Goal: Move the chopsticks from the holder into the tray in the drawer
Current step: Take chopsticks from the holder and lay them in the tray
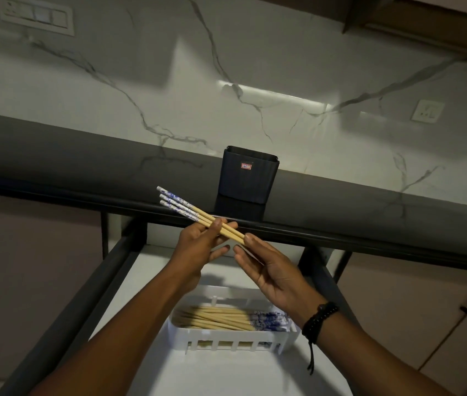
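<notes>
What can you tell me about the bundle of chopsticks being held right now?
The held chopsticks are pale wood with blue-and-white patterned tops, about three visible. They lie bunched, slanting up to the left, above the open drawer. The left hand pinches their middle; the right hand touches their plain ends. They are clear of the holder.

Blue-patterned chopsticks [195, 215] held tilted over drawer [226, 372], more in white tray [226, 337], dark holder [248, 177] seemingly empty
</notes>
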